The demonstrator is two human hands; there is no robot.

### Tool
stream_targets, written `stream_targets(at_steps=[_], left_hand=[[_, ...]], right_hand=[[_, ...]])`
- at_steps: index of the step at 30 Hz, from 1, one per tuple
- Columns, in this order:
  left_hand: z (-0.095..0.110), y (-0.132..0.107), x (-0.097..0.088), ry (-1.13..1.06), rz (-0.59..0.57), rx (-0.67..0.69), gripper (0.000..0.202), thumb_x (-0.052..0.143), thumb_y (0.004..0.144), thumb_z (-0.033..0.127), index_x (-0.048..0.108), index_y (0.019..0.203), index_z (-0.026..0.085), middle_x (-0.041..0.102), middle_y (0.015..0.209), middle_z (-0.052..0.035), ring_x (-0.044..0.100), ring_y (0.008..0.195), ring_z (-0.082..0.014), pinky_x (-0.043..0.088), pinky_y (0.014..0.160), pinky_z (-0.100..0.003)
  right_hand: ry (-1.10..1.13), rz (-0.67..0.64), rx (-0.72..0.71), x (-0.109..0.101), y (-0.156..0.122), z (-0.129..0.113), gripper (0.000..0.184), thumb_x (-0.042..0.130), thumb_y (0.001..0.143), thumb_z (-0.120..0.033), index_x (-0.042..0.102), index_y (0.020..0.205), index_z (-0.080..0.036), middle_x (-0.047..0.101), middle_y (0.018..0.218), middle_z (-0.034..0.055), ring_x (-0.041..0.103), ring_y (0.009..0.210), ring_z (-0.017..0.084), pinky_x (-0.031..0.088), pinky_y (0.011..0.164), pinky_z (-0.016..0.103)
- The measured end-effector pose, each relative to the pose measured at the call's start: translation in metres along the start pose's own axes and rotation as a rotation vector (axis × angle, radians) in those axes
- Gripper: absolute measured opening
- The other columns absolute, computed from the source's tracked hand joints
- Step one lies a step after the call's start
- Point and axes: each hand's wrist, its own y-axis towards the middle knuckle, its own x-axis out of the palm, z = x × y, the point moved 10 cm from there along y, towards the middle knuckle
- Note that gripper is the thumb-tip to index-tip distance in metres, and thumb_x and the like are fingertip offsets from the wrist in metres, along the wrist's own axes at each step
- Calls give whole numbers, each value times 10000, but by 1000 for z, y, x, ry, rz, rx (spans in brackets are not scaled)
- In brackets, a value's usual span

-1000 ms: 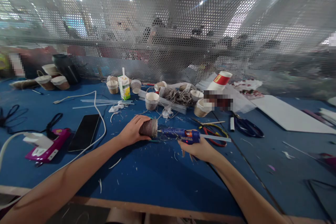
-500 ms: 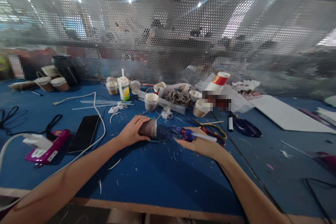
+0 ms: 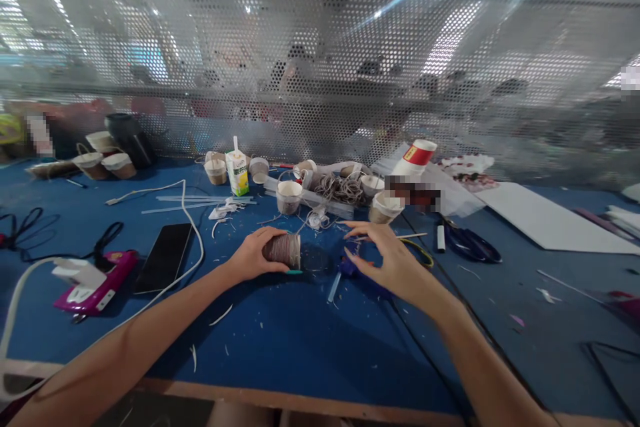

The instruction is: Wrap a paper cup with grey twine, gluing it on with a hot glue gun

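Observation:
My left hand (image 3: 253,255) is wrapped round a small cup (image 3: 284,251) wound with brownish-grey cord, lying on its side with its pale rim to the right. My right hand (image 3: 393,259) is open, fingers spread and curved, with nothing in them. Beneath and beside those fingers lies a blue glue gun (image 3: 349,267), partly covered by the hand. A translucent glue stick (image 3: 335,287) sticks out of it toward me.
Behind my hands are a tangle of cord (image 3: 340,189), several cord-wrapped cups (image 3: 289,199) and a drink carton (image 3: 237,175). Scissors (image 3: 473,242) lie to the right. At left are a phone (image 3: 164,258), a purple power strip (image 3: 97,285) and a white cable (image 3: 201,248).
My right hand has let go of the glue gun, which now rests on the table, and its fingers have spread. The left hand keeps the cord-wrapped cup in about the same place.

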Motion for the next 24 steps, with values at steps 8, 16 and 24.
stream_targets(at_steps=[8, 16, 24], left_hand=[[-2, 1, -3, -50, 14, -68, 615, 806, 593, 425, 579, 1117, 198, 685, 1078, -95, 650, 1008, -272, 508, 895, -430], [-2, 0, -1, -66, 1, -60, 615, 808, 592, 405, 569, 1120, 198, 681, 1096, -94, 647, 1020, -268, 501, 909, -435], [-1, 0, -2, -49, 17, -64, 598, 800, 600, 409, 572, 1109, 192, 685, 1076, -91, 651, 1004, -271, 511, 896, -436]], right_hand=[[353, -13, -316, 33, -7, -68, 102, 517, 884, -287, 597, 878, -224, 659, 1089, 88, 519, 946, 206, 489, 819, 361], [375, -54, -238, 45, -2, -50, 198, 474, 912, -333, 636, 892, -220, 622, 973, 88, 492, 906, 205, 485, 809, 366], [371, -28, -215, 44, 0, -46, 303, 404, 941, -393, 656, 993, -233, 603, 944, 86, 479, 890, 208, 467, 823, 387]])
